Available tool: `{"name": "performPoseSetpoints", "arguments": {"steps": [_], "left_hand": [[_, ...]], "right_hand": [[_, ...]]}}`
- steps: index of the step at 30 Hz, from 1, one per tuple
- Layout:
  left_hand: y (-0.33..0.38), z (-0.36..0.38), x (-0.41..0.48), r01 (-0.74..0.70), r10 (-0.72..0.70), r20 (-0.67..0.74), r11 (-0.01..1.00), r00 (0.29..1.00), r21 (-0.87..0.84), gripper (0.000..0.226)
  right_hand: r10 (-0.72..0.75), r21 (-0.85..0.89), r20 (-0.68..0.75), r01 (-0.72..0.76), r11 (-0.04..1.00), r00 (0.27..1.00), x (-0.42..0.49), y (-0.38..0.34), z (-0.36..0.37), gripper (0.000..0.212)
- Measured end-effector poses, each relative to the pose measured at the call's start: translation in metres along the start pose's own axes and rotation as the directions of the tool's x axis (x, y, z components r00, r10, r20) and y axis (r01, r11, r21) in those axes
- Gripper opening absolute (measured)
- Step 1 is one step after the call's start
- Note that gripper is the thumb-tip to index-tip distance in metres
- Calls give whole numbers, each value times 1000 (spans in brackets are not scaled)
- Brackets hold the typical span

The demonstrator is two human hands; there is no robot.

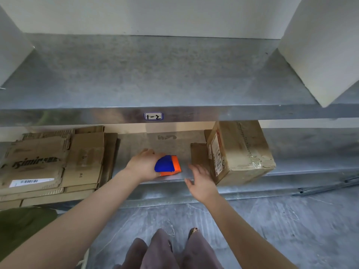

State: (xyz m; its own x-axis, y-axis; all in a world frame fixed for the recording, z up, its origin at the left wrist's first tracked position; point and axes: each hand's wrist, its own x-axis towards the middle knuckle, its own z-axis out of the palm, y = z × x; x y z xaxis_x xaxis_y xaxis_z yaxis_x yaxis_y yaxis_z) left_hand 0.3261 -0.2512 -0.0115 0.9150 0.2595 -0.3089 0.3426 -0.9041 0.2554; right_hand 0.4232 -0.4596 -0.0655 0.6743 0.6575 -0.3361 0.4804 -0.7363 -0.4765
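Galvanised steel shelving against a pale wall, seen from above. Upper shelf [155, 74] bare across its middle, with a white block [318, 49] at the right end overhanging the front lip; handwritten label "1-2" [153, 116] on that lip.

Lower shelf [132, 146]: stack of flattened cartons [52, 162] at left, sealed taped carton [240, 150] at right with a near corner past the front edge, and a flat cardboard piece [198, 154] just beside it. Open lane of bare metal between the two, running back to the wall.

Blue-and-orange block [168, 166] in that lane, close to the front edge, well apart from the stack and nearer the cardboard piece. Left hand [142, 166] grasping the block from its left end, fingers curled over the blue face, orange side left exposed.

Right hand [202, 183] released and holding nothing, fingers loosely spread, at the shelf's front edge, between the block and the sealed carton; contact with either cannot be told.

Below, grey stone floor [272, 220] in front of the unit.
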Motion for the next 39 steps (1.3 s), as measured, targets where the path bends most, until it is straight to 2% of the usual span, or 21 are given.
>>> {"name": "performPoseSetpoints", "arguments": {"steps": [7,11,14,17,22,27,29,31,33,36,39], "left_hand": [[-23,-20,-26,-44,43,-19,999,999,-30,58],[-41,-38,-42,-57,53,-114,998,992,-28,64],[-27,-54,-51,-124,122,-209,992,970,1,61],[-8,-72,-56,-206,207,-300,978,931,35,53],[26,-108,-67,-332,323,-400,942,858,49,51],[57,-132,-71,-388,384,-453,917,805,89,55],[71,-137,-72,-396,394,-457,913,797,96,58],[84,-137,-73,-393,393,-467,914,792,102,60],[100,-133,-72,-375,365,-478,924,799,78,62],[132,-118,-69,-400,360,-464,917,809,14,65],[146,-99,-70,-376,334,-427,926,840,-16,65]], "right_hand": [[-35,-26,-41,34,999,999,-3,-4,-6,61],[-52,3,-50,53,999,997,-3,-19,-13,53],[-108,52,-109,114,992,988,-7,-31,-21,49],[-131,139,-185,158,978,974,-15,-44,-35,44],[-68,394,-270,174,903,961,-33,-55,-68,35],[-5,570,-272,165,804,962,-60,-52,-108,31],[3,611,-307,195,767,952,-70,-46,-120,21],[22,567,-408,235,790,913,-78,-35,-133,10],[26,472,-505,251,845,863,-88,-20,-149,10],[27,383,-531,212,899,847,-101,5,-167,12],[129,419,-514,117,900,848,-109,47,-178,14]]}}
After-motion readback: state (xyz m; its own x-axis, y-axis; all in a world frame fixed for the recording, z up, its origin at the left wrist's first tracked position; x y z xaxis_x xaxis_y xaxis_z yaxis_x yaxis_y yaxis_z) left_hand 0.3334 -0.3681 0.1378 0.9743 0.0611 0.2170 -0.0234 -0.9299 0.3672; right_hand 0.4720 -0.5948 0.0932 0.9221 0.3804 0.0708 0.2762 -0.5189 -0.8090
